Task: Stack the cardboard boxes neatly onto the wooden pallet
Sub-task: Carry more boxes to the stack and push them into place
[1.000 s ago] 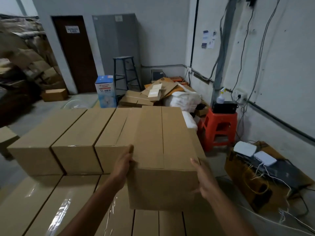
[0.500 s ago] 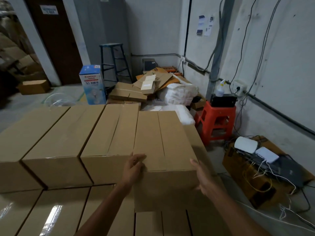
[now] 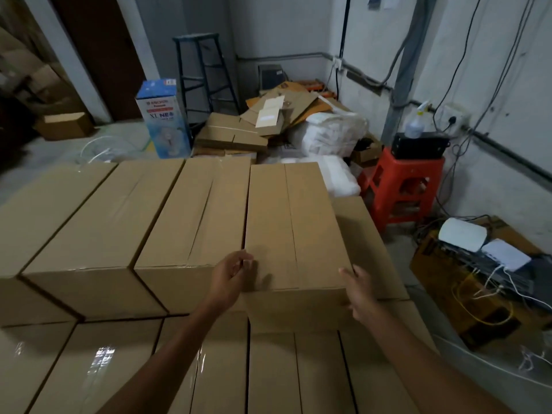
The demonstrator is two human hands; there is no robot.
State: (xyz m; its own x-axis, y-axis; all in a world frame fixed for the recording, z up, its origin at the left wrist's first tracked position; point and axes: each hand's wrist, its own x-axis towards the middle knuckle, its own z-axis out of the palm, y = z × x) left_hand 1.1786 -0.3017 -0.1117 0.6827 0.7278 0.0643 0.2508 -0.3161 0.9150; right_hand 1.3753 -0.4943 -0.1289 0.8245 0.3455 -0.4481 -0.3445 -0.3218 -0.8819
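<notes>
While the box (image 3: 292, 222) sits flat on the upper layer of the stack, your two hands are at its near end. It is the right-most of a row of four, and its long left side lies tight against the next box (image 3: 194, 219). Its near face stands roughly in line with that neighbour's. Under it is the lower layer of boxes (image 3: 268, 369), whose taped tops shine in front of you, and one of them shows past the right side of the top box. The pallet is hidden under the stack.

Your left hand (image 3: 230, 279) is at the near left corner of the box, fingers loosely curled with small gaps between them and not wrapped round anything. Whether they press on the cardboard cannot be told. Your right hand (image 3: 360, 294) lies against the near right corner, fingers straight and spread apart, palm toward the side of the box.

Beyond the stack stand a blue carton (image 3: 164, 118) and a black stool (image 3: 203, 70); to the right is a red stool (image 3: 403, 180)
</notes>
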